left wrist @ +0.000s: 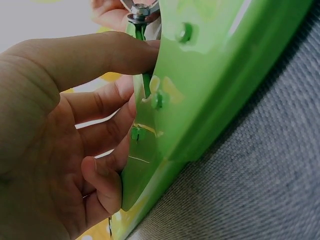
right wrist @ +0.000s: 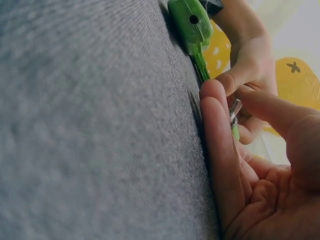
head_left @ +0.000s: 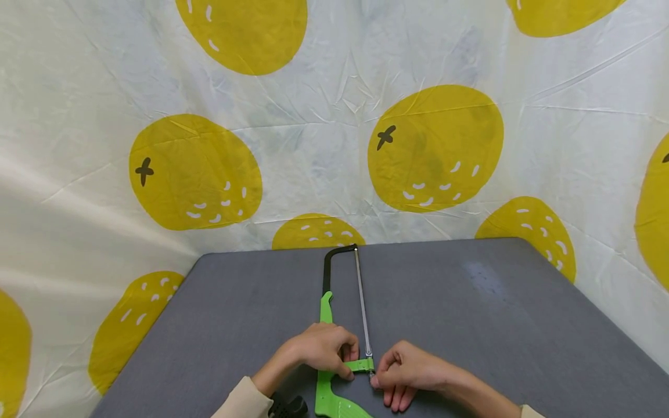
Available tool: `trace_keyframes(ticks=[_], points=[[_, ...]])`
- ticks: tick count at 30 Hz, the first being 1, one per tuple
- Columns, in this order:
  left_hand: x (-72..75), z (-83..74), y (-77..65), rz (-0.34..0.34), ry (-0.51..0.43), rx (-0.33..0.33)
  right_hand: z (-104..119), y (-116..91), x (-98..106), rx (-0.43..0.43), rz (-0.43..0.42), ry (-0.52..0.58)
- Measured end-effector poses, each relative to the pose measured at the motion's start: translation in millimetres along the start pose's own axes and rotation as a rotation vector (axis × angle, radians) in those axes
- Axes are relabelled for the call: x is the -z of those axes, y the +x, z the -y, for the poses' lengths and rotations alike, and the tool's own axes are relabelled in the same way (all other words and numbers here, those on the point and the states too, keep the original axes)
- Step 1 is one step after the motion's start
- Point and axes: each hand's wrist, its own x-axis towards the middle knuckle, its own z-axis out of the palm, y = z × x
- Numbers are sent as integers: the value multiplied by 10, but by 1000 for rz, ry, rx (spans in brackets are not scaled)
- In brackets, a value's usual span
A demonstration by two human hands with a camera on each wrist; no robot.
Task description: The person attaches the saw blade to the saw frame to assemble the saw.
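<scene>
A hacksaw with a green and black frame (head_left: pixel 327 276) lies on the table, its grip end toward me. Its thin metal blade (head_left: pixel 363 302) runs along the right side. My left hand (head_left: pixel 324 347) holds the green crosspiece (head_left: pixel 360 365) at the blade's near end, thumb on the near side; the left wrist view shows that hand's fingers curled against the green frame (left wrist: pixel 200 65). At the end of the crosspiece, my right hand (head_left: pixel 410 368) pinches a small metal wing nut (right wrist: pixel 235 107) between thumb and finger. Those fingertips partly hide the nut.
A grey cloth-covered table (head_left: pixel 251 307) lies under the saw. White fabric with yellow fruit prints (head_left: pixel 436 148) hangs behind and at both sides of it. A black band (head_left: pixel 286 406) is around my left wrist.
</scene>
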Motion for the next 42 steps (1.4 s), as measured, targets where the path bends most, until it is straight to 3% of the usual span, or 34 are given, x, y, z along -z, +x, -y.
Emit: trace_keyframes(ticks=[42], points=[[7, 19, -19, 13, -22, 8, 32, -3, 27, -16, 41, 44]])
